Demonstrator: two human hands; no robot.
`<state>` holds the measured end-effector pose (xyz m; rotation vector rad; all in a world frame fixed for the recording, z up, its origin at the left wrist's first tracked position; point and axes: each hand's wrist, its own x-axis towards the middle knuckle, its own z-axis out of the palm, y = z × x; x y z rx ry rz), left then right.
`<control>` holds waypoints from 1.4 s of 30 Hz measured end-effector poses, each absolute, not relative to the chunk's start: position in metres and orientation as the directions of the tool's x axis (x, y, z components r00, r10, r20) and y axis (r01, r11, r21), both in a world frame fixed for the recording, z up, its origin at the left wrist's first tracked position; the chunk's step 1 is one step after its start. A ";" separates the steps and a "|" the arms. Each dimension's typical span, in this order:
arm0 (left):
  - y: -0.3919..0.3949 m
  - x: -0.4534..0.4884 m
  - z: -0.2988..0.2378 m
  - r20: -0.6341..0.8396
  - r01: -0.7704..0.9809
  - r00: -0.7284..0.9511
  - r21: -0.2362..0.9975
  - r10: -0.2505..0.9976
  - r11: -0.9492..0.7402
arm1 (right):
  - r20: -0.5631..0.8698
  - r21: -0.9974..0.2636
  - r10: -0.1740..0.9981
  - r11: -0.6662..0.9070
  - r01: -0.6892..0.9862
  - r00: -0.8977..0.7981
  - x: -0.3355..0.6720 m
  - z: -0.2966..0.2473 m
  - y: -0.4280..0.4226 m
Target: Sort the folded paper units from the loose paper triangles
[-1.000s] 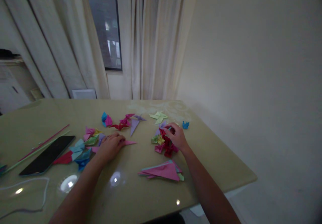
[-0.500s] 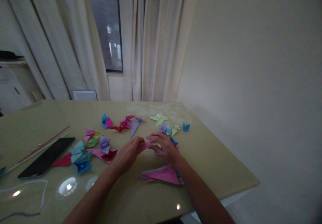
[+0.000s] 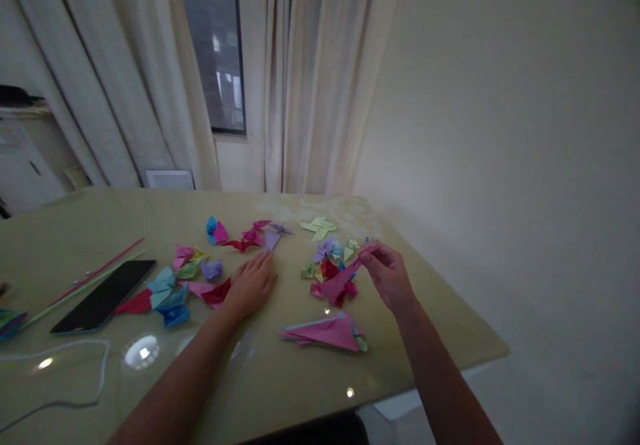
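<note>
Between the thumb and fingers of my right hand (image 3: 387, 273) is the narrow tip of a pink folded paper (image 3: 336, 287). Its wide end slants down to the left, over a group of small origami pieces. Palm down on the table, my left hand (image 3: 253, 285) has its fingers stretched out and holds nothing. Right beside it lies a red and pink folded paper (image 3: 218, 293); a purple folded paper (image 3: 271, 239) is just past its fingertips. Nearer to me is a stack of folded papers (image 3: 327, 333), pink on top with blue and green edges showing.
More origami lies at left, including a light blue piece (image 3: 163, 286), and a red crane (image 3: 242, 245) and pale green piece (image 3: 319, 227) sit farther back. A black phone-like slab (image 3: 105, 298), thin sticks (image 3: 95, 273) and a white cable (image 3: 104, 371) occupy the left side.
My hands have parted. The right one has moved right and up with the pink paper; the left has let go of it and now lies flat on the table, farther left.
</note>
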<state>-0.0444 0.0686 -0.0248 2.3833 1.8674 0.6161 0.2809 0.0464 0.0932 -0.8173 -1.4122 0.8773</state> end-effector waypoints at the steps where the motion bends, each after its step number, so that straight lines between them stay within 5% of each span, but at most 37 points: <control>1: 0.070 -0.044 -0.026 0.250 0.927 0.197 0.268 0.948 -0.263 | 0.445 -0.895 0.893 0.445 -0.009 -0.065 0.282 0.098 0.042; 8: 0.067 -0.044 -0.020 0.292 0.936 0.196 0.229 0.936 -0.268 | 0.342 -0.928 0.927 0.359 0.102 -0.153 0.275 0.108 0.008; 14: 0.070 -0.047 -0.019 0.286 0.929 0.138 0.295 0.948 -0.224 | 0.365 -0.841 0.874 0.457 0.288 -0.320 0.271 0.120 -0.001; 18: 0.071 -0.048 -0.019 0.285 0.904 0.108 0.371 0.952 -0.214 | 0.244 -0.620 0.703 0.643 0.450 -0.668 0.249 0.132 0.006; 24: 0.062 -0.046 -0.012 0.281 0.910 0.147 0.338 0.949 -0.241 | 0.290 -0.099 0.730 0.666 0.739 -0.619 0.216 0.123 0.005; 30: 0.058 -0.044 -0.007 0.292 0.875 0.119 0.422 0.949 -0.239 | 0.240 0.265 0.649 0.672 0.692 -0.722 0.192 0.081 -0.023; 37: 0.052 -0.030 0.006 0.257 0.696 0.039 0.686 0.966 -0.211 | 0.188 0.184 0.744 0.615 0.767 -0.641 0.171 0.051 -0.037; 42: 0.045 -0.021 0.015 0.350 0.548 0.045 0.774 0.936 -0.316 | 0.205 -0.025 0.804 0.575 0.818 -0.558 0.174 0.052 -0.035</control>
